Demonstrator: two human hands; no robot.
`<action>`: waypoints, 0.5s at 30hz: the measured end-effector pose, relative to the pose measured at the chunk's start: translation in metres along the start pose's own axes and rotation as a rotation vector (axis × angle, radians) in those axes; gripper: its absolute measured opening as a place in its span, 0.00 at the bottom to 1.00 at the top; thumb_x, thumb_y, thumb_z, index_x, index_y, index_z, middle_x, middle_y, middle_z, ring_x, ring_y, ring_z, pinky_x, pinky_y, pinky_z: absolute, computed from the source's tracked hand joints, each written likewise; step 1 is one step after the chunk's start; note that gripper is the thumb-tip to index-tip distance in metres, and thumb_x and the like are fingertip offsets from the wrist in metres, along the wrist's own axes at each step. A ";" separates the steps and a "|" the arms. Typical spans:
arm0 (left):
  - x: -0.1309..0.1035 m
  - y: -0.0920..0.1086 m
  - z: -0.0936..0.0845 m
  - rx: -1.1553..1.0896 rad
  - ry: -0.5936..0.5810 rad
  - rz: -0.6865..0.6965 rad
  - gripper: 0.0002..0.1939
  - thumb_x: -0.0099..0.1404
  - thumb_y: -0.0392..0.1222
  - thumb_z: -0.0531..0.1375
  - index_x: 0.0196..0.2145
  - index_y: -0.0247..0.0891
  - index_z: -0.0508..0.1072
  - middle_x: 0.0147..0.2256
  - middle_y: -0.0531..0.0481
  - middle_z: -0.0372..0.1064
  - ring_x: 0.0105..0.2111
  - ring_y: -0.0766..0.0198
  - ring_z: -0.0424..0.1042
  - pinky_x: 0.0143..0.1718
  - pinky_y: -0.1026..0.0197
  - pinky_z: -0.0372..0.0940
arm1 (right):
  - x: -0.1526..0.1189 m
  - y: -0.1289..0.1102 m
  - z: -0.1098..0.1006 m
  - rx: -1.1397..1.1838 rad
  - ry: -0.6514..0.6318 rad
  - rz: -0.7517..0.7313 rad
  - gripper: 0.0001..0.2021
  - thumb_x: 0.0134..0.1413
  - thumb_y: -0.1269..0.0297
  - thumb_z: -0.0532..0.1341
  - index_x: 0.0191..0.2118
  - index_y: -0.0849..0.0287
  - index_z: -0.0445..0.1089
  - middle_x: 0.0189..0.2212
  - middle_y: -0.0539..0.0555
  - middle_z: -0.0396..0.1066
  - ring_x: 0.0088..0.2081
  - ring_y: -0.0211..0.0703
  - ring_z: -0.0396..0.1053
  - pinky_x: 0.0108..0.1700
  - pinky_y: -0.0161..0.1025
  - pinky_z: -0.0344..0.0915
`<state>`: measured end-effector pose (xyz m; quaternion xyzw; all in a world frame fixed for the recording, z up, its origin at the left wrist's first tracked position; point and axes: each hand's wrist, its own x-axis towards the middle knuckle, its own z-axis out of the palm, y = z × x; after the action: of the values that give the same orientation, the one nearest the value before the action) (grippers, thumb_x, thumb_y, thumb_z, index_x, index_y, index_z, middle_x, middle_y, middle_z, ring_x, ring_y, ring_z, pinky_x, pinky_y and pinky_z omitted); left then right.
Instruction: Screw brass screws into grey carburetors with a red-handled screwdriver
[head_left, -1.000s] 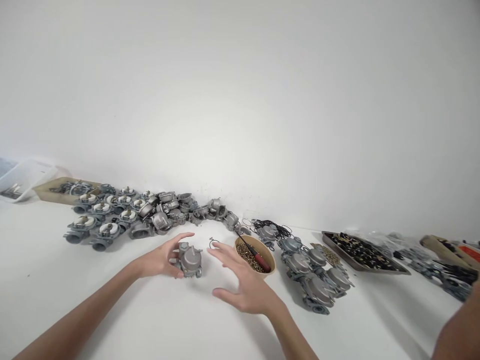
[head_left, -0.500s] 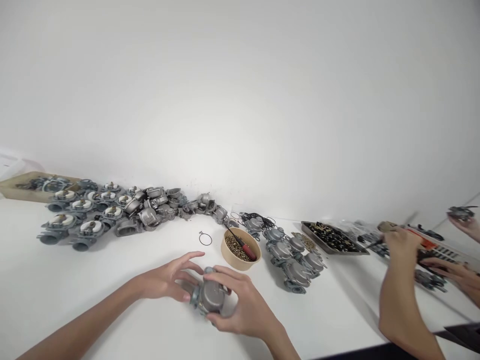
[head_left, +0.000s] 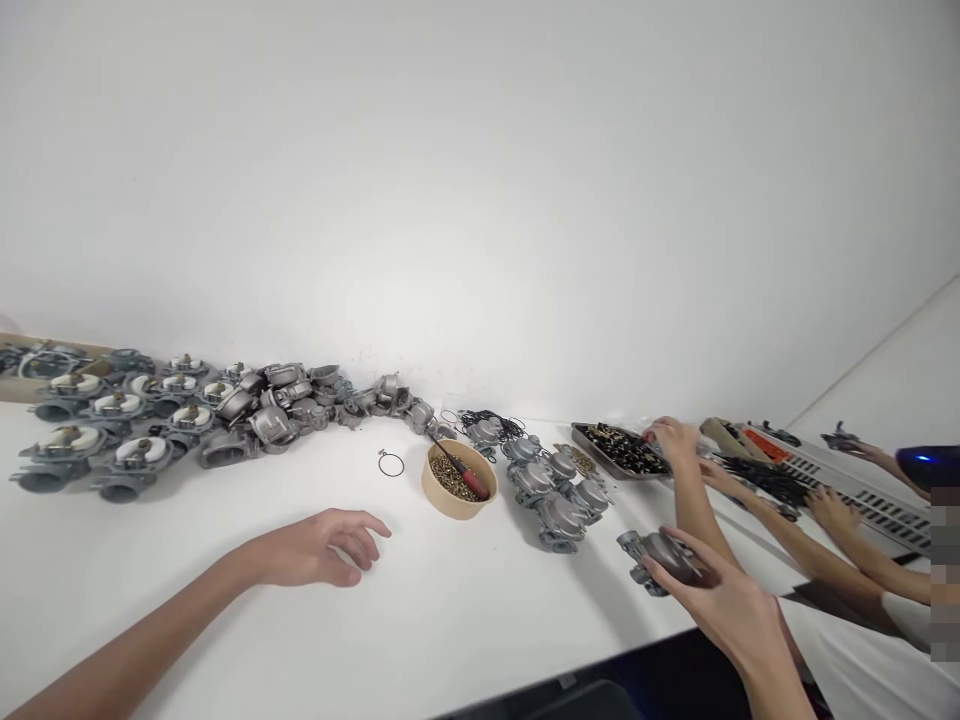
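Observation:
My right hand (head_left: 720,600) is wrapped round a grey metal carburetor (head_left: 660,560), out to the right above the table's front part. The round bowl cover of that carburetor faces up. My left hand (head_left: 326,548) hovers over the white tabletop with fingers apart and loosely bent, holding nothing. Beyond it lie a thin black O-ring (head_left: 391,464) and a small screw. Between my hands and farther back stands a round tub of brass-coloured screws (head_left: 457,508), with a red-handled screwdriver (head_left: 474,484) resting in it. Right of the tub is a group of closed carburetors (head_left: 551,490).
Carburetors with white floats (head_left: 120,403) stand at left, beside a heap of metal bowl covers (head_left: 277,425). Black O-rings (head_left: 491,425) lie by the wall. Co-workers' hands (head_left: 675,440) work at the right, near a tray of small dark parts (head_left: 622,450).
My right hand has carried the carburetor far to the right, away from my left hand. My left hand is no longer beside it. The view has turned a little right; co-workers' arms have shifted.

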<state>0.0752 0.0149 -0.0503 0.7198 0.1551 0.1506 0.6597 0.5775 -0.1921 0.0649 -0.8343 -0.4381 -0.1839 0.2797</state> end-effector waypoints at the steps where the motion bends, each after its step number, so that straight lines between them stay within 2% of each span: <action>1: 0.000 0.000 0.000 0.001 0.000 -0.002 0.31 0.63 0.48 0.70 0.61 0.46 0.69 0.52 0.41 0.72 0.55 0.48 0.72 0.55 0.45 0.68 | 0.007 0.008 0.007 0.007 -0.017 -0.002 0.31 0.49 0.40 0.62 0.53 0.56 0.76 0.35 0.59 0.81 0.45 0.69 0.79 0.45 0.55 0.73; 7: 0.000 -0.002 0.000 -0.011 -0.006 -0.008 0.30 0.64 0.49 0.70 0.61 0.46 0.69 0.53 0.41 0.72 0.55 0.48 0.71 0.54 0.47 0.68 | 0.036 0.035 0.040 0.091 -0.188 0.036 0.36 0.36 0.39 0.68 0.51 0.56 0.78 0.40 0.57 0.83 0.38 0.61 0.81 0.38 0.45 0.72; 12: 0.000 -0.006 -0.001 -0.020 -0.006 -0.002 0.30 0.64 0.50 0.70 0.61 0.45 0.69 0.53 0.41 0.71 0.55 0.49 0.72 0.53 0.48 0.68 | 0.039 0.035 0.048 0.097 -0.213 0.047 0.36 0.39 0.40 0.68 0.54 0.56 0.77 0.27 0.54 0.81 0.39 0.62 0.81 0.41 0.45 0.72; 13: 0.001 -0.006 -0.001 -0.017 -0.003 -0.003 0.29 0.64 0.49 0.69 0.61 0.45 0.69 0.53 0.41 0.71 0.55 0.49 0.72 0.53 0.48 0.68 | 0.040 0.034 0.050 0.100 -0.216 0.048 0.37 0.39 0.40 0.68 0.55 0.56 0.77 0.27 0.54 0.81 0.40 0.63 0.81 0.41 0.46 0.72; 15: 0.002 -0.005 -0.001 -0.003 0.009 -0.001 0.29 0.64 0.48 0.69 0.61 0.46 0.70 0.53 0.41 0.72 0.55 0.49 0.72 0.53 0.48 0.69 | 0.040 0.034 0.054 0.118 -0.225 0.043 0.38 0.39 0.40 0.67 0.56 0.56 0.76 0.32 0.56 0.82 0.40 0.63 0.81 0.42 0.47 0.73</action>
<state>0.0762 0.0171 -0.0548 0.7180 0.1582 0.1536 0.6602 0.6314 -0.1485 0.0348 -0.8410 -0.4588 -0.0569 0.2812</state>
